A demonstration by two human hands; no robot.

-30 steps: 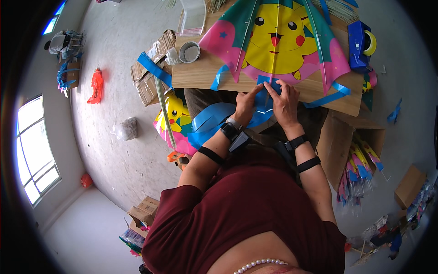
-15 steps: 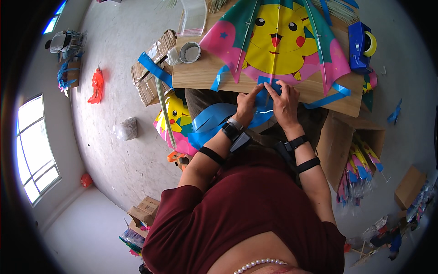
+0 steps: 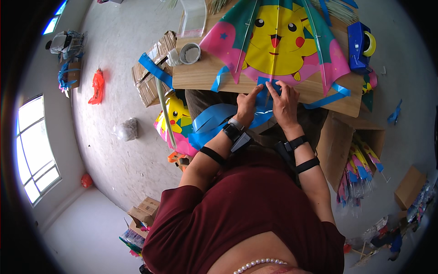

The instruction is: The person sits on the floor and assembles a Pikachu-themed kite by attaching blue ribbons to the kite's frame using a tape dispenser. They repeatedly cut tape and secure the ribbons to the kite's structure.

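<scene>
A cartoon-printed kite (image 3: 273,41) in yellow, green and pink lies on the wooden table, thin white rods running along it. At its bottom edge a blue plastic ribbon (image 3: 262,97) hangs over the table's near side. My left hand (image 3: 246,106) is closed on the ribbon's left side, index finger and thumb at its top. From the right, my right hand (image 3: 286,104) grips the same ribbon, its index finger pressed on the top end by the kite's tip. The thumb undersides are hidden. More blue ribbon (image 3: 212,119) lies across my lap.
On the wooden table (image 3: 196,77) stand a small round tin (image 3: 190,53) and, at right, a blue tape dispenser (image 3: 359,48). A cardboard box (image 3: 335,141) with packed kites sits right of my legs. Another printed kite (image 3: 175,114) hangs at left, near flattened cardboard (image 3: 146,84).
My right index finger has shifted slightly right along the top of the ribbon. My left hand, the kite and the surroundings look the same.
</scene>
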